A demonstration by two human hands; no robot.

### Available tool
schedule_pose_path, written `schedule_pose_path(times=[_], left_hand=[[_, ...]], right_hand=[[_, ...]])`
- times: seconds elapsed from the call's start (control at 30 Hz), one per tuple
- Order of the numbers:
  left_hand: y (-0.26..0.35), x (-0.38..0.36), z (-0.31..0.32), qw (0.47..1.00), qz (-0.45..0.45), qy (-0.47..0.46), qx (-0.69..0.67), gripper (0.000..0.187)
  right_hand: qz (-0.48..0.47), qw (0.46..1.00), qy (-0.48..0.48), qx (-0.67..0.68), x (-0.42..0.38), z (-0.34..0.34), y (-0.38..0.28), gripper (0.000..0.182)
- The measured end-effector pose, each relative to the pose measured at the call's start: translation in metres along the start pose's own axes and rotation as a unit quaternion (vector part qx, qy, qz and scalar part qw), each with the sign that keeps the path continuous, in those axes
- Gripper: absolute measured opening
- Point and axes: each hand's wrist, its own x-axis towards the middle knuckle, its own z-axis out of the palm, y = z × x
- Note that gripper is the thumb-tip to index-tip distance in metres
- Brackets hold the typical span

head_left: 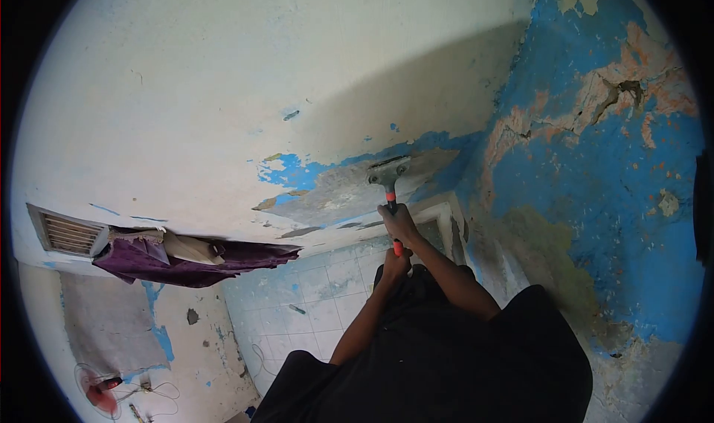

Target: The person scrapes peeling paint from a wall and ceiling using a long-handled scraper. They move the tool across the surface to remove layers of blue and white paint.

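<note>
A scraper (388,173) with a wide metal blade and an orange-red handle presses flat on a bare grey patch (349,192) of the white wall, where blue and white paint has come off. My right hand (400,224) grips the handle just below the blade. My left hand (394,264) holds the handle's lower end, right behind the right hand. Both arms reach up from dark sleeves at the bottom of the view.
A wall with peeling blue paint and cracked plaster (610,200) meets the white wall at a corner on the right. A vent grille (67,234) and a purple cloth (186,265) are at the left. Pale tiles (320,296), a red fan (97,390) and cables lie further off.
</note>
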Motion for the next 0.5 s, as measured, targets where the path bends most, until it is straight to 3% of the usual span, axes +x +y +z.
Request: schedule_pose_path(times=[0.2, 0.33, 0.4, 0.5], left_hand=[[0.038, -0.004, -0.002, 0.998, 0.059, 0.001, 0.005, 0.029], [0.003, 0.001, 0.003, 1.0, 0.007, -0.004, 0.029, 0.032], [0.006, -0.002, 0.001, 1.0, 0.006, -0.007, 0.014, 0.023], [0.023, -0.006, 0.0, 1.0, 0.021, -0.007, -0.005, 0.023]], right_hand=[[-0.068, 0.997, 0.011, -0.047, -0.01, 0.006, -0.042, 0.04], [-0.065, 0.996, 0.013, -0.055, 0.009, 0.003, 0.003, 0.04], [-0.025, 0.999, -0.001, -0.041, 0.013, -0.001, 0.029, 0.041], [-0.035, 0.999, 0.011, -0.028, -0.006, 0.0, -0.027, 0.04]])
